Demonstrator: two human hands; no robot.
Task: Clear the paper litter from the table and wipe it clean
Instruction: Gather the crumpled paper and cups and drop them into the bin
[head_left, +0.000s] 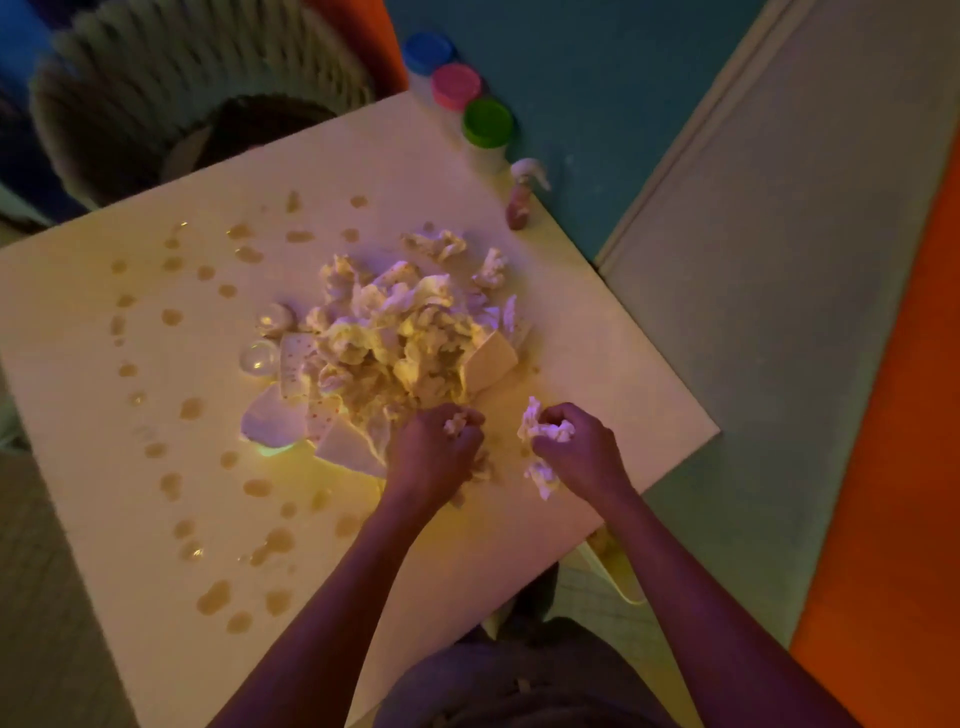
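A heap of crumpled and torn paper litter (395, 338) lies in the middle of the pale square table (130, 467). At the heap's near edge my left hand (434, 449) grips a small wad of paper (454, 423). A little to the right, my right hand (576, 441) holds crumpled white paper (540, 428), with scraps sticking out above and below the fist. Brownish wet spots (213, 597) dot the table's left and near parts.
A woven basket (171, 93) with a dark inside stands beyond the table's far left edge. Three tubs with blue (428, 52), pink (456, 85) and green (487, 123) lids and a small spray bottle (522, 195) line the far right edge. Orange and teal mats cover the floor.
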